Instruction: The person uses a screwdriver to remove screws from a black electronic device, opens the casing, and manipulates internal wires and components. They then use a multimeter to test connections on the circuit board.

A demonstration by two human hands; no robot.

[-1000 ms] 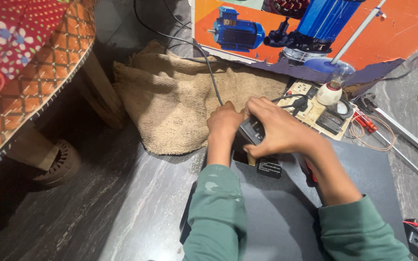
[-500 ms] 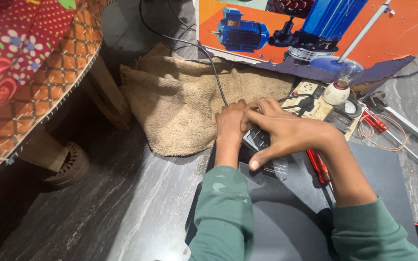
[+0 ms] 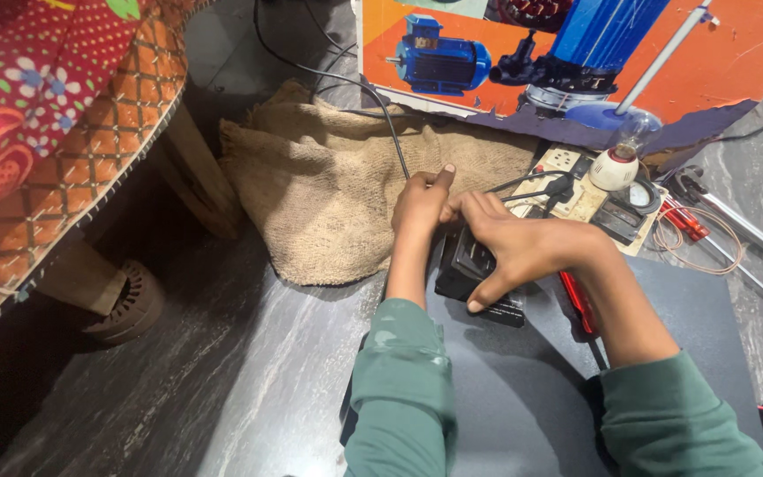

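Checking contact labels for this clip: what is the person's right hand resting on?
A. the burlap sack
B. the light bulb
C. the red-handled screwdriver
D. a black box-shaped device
D: the right hand lies over the black box-shaped device on the dark mat, thumb down its side, apart from the burlap sack, the bulb and the red-handled screwdriver.

Orange poster (image 3: 735, 53) with blue motors at the far edge, torn lower border

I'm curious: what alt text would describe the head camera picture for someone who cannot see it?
Two hands in green sleeves, left hand and right hand, grip a small black box with a black cable, over a dark mat. Nearby lie a burlap sack, a red-handled screwdriver and a light bulb.
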